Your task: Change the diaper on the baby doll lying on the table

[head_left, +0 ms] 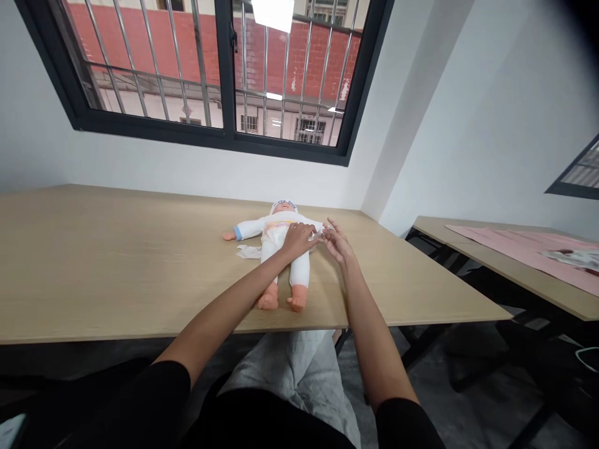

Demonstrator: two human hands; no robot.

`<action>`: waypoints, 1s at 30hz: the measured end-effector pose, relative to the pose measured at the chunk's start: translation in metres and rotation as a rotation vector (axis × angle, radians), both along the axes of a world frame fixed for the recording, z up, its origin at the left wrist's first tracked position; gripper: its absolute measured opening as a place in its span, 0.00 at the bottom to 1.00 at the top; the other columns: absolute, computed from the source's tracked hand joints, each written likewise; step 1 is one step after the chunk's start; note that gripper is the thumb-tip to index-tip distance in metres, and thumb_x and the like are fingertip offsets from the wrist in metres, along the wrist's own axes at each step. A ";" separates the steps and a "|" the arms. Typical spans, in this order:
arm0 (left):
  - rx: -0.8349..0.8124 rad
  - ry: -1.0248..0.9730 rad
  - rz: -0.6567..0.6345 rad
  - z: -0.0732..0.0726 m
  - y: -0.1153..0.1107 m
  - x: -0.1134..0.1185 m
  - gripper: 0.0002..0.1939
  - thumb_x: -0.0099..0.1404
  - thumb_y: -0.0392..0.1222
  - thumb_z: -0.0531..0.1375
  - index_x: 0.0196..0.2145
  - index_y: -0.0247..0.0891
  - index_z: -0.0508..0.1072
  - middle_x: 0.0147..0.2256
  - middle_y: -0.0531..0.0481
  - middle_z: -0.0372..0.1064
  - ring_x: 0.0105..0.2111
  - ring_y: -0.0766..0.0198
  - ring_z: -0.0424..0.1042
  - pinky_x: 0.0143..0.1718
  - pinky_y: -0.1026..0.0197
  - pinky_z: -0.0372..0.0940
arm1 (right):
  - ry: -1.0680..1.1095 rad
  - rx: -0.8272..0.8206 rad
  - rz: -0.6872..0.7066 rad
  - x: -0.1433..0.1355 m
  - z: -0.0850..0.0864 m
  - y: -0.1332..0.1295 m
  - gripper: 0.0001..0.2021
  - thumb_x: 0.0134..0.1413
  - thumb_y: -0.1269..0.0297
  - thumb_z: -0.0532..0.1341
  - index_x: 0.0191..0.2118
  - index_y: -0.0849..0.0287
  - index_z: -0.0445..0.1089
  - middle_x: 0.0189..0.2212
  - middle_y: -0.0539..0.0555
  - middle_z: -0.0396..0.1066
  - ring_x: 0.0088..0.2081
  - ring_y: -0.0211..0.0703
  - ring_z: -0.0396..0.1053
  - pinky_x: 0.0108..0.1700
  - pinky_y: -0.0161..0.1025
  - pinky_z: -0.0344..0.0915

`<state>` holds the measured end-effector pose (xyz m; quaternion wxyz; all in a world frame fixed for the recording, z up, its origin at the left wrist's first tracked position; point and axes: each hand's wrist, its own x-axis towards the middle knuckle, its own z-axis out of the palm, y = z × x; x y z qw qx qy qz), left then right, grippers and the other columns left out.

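Observation:
A baby doll [299, 273] in a white outfit and a patterned cap lies on its back on the wooden table [140, 268], feet towards me. Its arm on the left is stretched out, with a blue cuff [238, 233]. White cloth [249, 252] sticks out beside its hip on the left. My left hand [298, 239] rests over the doll's waist, its fingers closed on a bit of white material at the side. My right hand [336, 242] is just right of it, thumb and fingertips at the same white material, other fingers raised.
A wall and a barred window [285, 149] stand behind the table. To the right is a second table [515, 274] with a pink cloth [524, 249] and a whitish item on it. Dark table legs show below.

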<state>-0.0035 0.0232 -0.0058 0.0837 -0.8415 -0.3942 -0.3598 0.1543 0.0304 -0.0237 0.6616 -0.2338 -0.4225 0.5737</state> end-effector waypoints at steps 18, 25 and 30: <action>-0.008 -0.091 0.077 0.001 -0.001 0.000 0.04 0.62 0.36 0.53 0.30 0.39 0.66 0.32 0.49 0.66 0.37 0.59 0.63 0.38 0.58 0.56 | -0.103 -0.007 0.070 -0.008 0.008 -0.012 0.19 0.38 0.75 0.65 0.41 0.55 0.69 0.32 0.46 0.71 0.32 0.29 0.69 0.39 0.24 0.67; 0.020 -0.138 0.019 0.004 -0.005 -0.001 0.03 0.62 0.36 0.52 0.34 0.38 0.64 0.34 0.51 0.66 0.38 0.61 0.62 0.39 0.60 0.56 | -0.071 0.010 0.100 -0.007 0.008 -0.012 0.21 0.36 0.75 0.66 0.41 0.56 0.69 0.32 0.45 0.71 0.30 0.27 0.68 0.38 0.22 0.67; 0.028 -0.139 -0.033 0.005 -0.006 -0.002 0.03 0.62 0.35 0.52 0.32 0.39 0.65 0.34 0.52 0.66 0.38 0.62 0.62 0.40 0.61 0.56 | -0.093 0.011 0.081 -0.007 0.007 -0.012 0.21 0.36 0.75 0.67 0.41 0.55 0.69 0.33 0.45 0.70 0.31 0.27 0.68 0.38 0.23 0.67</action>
